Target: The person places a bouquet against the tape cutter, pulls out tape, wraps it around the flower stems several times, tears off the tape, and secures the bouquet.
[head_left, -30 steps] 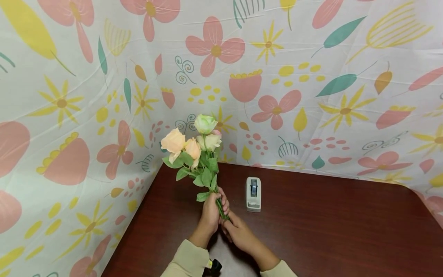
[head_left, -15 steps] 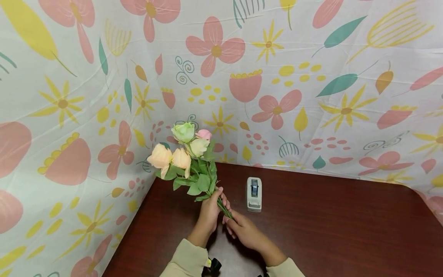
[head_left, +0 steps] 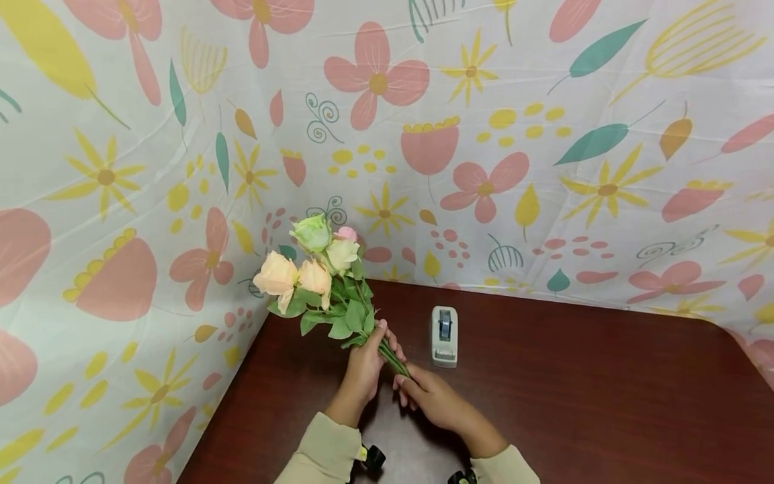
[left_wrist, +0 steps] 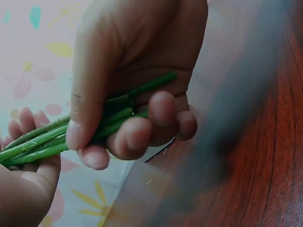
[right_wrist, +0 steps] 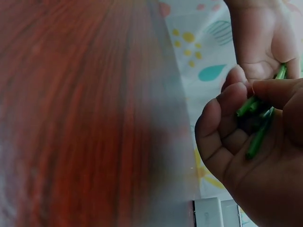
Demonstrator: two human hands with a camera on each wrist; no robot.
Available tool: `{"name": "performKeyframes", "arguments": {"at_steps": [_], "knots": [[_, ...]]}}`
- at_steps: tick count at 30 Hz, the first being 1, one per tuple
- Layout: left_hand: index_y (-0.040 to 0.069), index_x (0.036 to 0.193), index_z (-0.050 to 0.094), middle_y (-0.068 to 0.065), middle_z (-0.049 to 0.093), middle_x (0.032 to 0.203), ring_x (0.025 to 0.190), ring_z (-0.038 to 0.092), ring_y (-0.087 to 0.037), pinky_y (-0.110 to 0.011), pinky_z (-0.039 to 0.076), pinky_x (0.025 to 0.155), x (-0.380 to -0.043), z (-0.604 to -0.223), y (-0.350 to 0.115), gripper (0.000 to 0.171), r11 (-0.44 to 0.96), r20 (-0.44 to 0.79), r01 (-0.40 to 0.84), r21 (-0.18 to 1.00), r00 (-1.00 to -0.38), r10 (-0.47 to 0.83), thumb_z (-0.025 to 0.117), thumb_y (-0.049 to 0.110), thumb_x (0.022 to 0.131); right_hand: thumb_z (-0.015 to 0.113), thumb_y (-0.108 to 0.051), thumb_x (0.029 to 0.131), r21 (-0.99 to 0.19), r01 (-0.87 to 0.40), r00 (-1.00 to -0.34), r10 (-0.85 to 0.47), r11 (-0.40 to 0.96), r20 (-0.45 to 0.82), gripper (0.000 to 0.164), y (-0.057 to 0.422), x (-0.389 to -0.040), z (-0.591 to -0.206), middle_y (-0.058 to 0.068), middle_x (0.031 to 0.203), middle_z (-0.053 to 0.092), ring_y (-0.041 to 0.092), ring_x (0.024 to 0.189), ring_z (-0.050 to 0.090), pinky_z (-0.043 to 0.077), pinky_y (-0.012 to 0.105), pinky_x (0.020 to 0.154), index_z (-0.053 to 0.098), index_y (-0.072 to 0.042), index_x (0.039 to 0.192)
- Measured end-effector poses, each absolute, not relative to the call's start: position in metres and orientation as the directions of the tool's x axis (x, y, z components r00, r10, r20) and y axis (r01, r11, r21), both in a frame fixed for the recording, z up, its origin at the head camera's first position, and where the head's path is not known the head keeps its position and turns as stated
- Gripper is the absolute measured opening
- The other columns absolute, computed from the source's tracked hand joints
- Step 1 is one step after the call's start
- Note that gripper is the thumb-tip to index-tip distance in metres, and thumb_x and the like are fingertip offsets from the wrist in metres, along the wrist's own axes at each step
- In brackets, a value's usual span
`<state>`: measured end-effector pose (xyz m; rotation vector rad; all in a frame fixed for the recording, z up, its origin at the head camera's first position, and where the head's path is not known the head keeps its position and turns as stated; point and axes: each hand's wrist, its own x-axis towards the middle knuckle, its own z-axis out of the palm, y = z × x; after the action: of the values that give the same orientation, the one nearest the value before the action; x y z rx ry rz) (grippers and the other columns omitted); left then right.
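Two hands share a bunch of roses [head_left: 353, 316] with green leafy stems, held tilted above the table, blooms toward the upper left. The blooms are peach, cream, pale green and pink. My left hand [head_left: 363, 368] grips the stems below the leaves, its thumb along them. Lower down, my right hand [head_left: 437, 401] pinches the stem ends between thumb and curled fingers. Up close in the left wrist view, the right thumb presses the cut green stems [left_wrist: 42, 142] against the fingers. Uneven stem ends [right_wrist: 255, 142] lie over the right palm in the right wrist view.
A white tape dispenser [head_left: 444, 336] stands on the dark red-brown table [head_left: 574, 390], just right of the flowers. Flower-printed cloth [head_left: 484, 168] hangs along the back and left sides. Black wrist camera parts [head_left: 373, 459] show near the sleeves.
The blooms have swung left and slightly down, and the pink one has come into fuller view. The right hand has shifted slightly right along the stem ends. Both hands keep their hold.
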<state>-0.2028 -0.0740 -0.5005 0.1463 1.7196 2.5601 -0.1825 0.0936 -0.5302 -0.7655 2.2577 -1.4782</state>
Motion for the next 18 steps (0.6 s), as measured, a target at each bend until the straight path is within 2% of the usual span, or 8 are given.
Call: {"name": "performKeyframes", "arguments": {"at_steps": [7, 10, 15, 18], "knots": [[0.009, 0.093, 0.049, -0.002, 0.056, 0.074, 0.063, 0.061, -0.018, -0.035, 0.056, 0.074, -0.2043, -0.5007, -0.0749, 0.028, -0.416, 0.059, 0.018, 0.909, -0.995, 0.086, 0.043, 0.032, 0.109, 0.047, -0.027, 0.108, -0.935, -0.203, -0.801, -0.599, 0.291, -0.013, 0.031, 0.0943, -0.1818, -0.5323, 0.016, 0.084, 0.070, 0.011, 0.065, 0.059, 0.053, 0.030, 0.061, 0.065, -0.002, 0.104], [0.008, 0.099, 0.050, -0.001, 0.058, 0.076, 0.063, 0.062, -0.017, -0.033, 0.056, 0.073, -0.2050, -0.5006, -0.0756, 0.026, -0.411, 0.077, 0.038, 0.911, -0.994, 0.080, 0.042, 0.030, 0.110, 0.048, -0.025, 0.108, -0.941, -0.197, -0.801, -0.599, 0.274, -0.007, 0.030, 0.0944, -0.1825, -0.5323, 0.018, 0.086, 0.071, 0.012, 0.065, 0.060, 0.054, 0.031, 0.061, 0.066, -0.002, 0.106], [0.007, 0.112, 0.048, -0.001, 0.058, 0.077, 0.065, 0.062, -0.016, -0.032, 0.056, 0.073, -0.2066, -0.5005, -0.0766, 0.023, -0.399, 0.115, 0.079, 0.913, -0.991, 0.065, 0.041, 0.028, 0.110, 0.049, -0.026, 0.107, -0.940, -0.192, -0.817, -0.576, 0.282, -0.006, 0.030, 0.0953, -0.1838, -0.5313, 0.014, 0.081, 0.068, 0.008, 0.063, 0.057, 0.052, 0.029, 0.060, 0.067, -0.002, 0.109], [0.009, 0.111, 0.048, -0.001, 0.056, 0.076, 0.066, 0.060, -0.017, -0.033, 0.055, 0.075, -0.2066, -0.5002, -0.0774, 0.021, -0.387, 0.116, 0.085, 0.918, -0.991, 0.058, 0.042, 0.029, 0.110, 0.051, -0.026, 0.107, -0.948, -0.177, -0.827, -0.562, 0.265, -0.002, 0.030, 0.0963, -0.1855, -0.5320, 0.010, 0.074, 0.062, 0.006, 0.059, 0.054, 0.050, 0.026, 0.056, 0.067, -0.001, 0.110]]}}
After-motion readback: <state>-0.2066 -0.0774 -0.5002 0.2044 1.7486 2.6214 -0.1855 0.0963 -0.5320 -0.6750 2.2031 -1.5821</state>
